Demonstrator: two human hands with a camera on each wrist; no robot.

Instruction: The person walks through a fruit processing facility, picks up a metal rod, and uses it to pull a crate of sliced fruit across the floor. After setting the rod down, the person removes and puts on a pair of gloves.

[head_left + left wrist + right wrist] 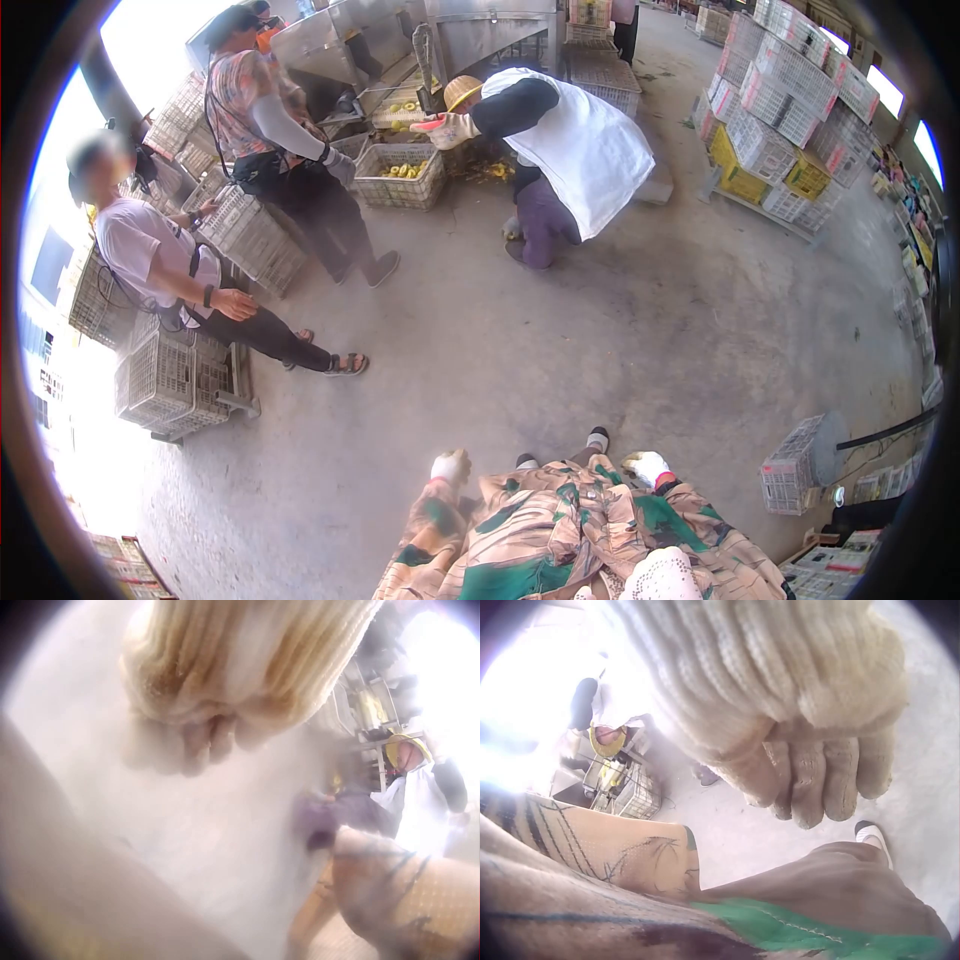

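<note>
Both hands wear whitish knit gloves and hang at the sides of the patterned clothing [530, 520]. The left hand [451, 466] is beside the left sleeve; in the left wrist view this hand [217, 697] has loosely bent fingers with nothing between them. On the other side of the body, the right hand [648, 467] hangs over the floor. The right wrist view shows that hand [802, 727] with its fingers relaxed and slightly curled, holding nothing. Neither hand touches any crate.
A person in a white top [590, 140] bends near a crate of yellow pieces [400, 190]. Two people stand at the left beside stacked crates [160, 385]. More stacked crates [770, 110] rise at the right, above a lone crate [790, 470].
</note>
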